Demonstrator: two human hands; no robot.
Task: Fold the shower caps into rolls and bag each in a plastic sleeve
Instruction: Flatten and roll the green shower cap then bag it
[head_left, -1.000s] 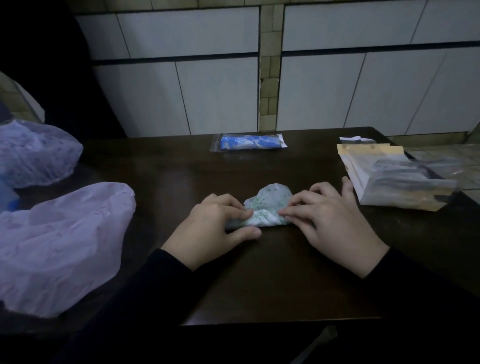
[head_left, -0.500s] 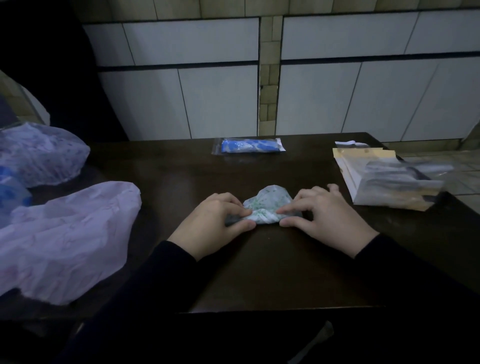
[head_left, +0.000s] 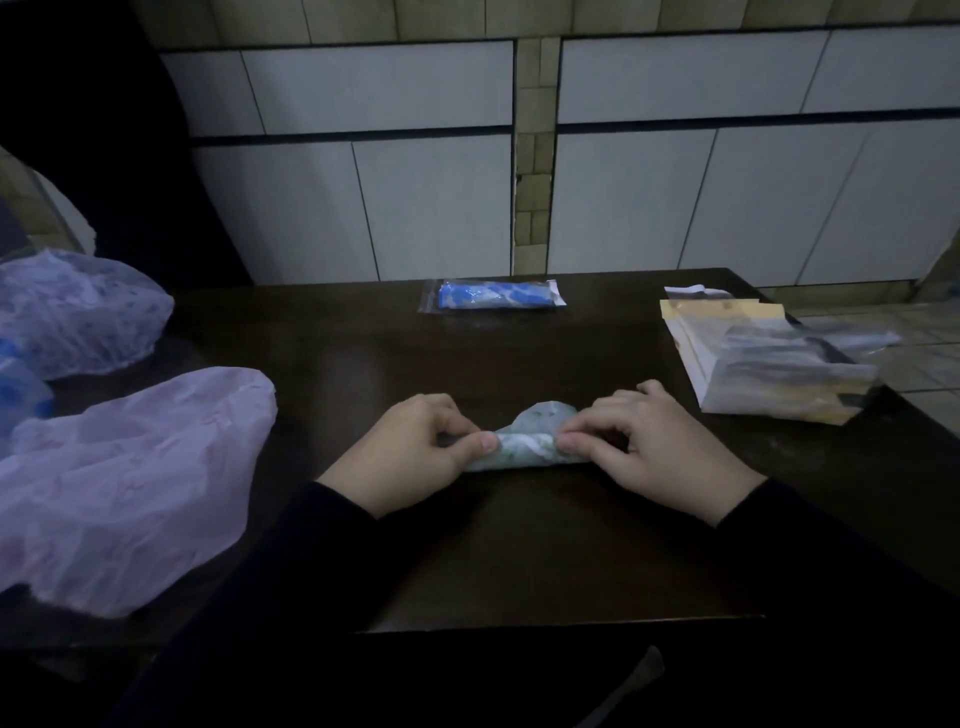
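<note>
At the far edge of the dark worktop (head_left: 519, 545) lies a clear plastic sleeve (head_left: 492, 295) with a blue rolled shower cap sealed inside it, filling most of its length. On the right sits a stack of empty sleeves (head_left: 769, 364), flat and glossy with a tan strip along the top; reflections make it hard to tell how many there are. On the left lie two loose lilac shower caps, a large one (head_left: 130, 478) near the front edge and another (head_left: 78, 312) behind it, both cut off by the frame's left side. A bit of blue (head_left: 21, 395) between them is too cropped to identify.

The cap being worked on, white with a green print (head_left: 524, 441), lies near the middle of the worktop, partly rolled into a tube with a rounded flap standing up behind. The left hand (head_left: 410, 452) and the right hand (head_left: 654, 447) each pinch one end of the roll, thumbs in front and fingers curled over the top, covering both ends. The light is dim, and the print pattern is unclear.
</note>
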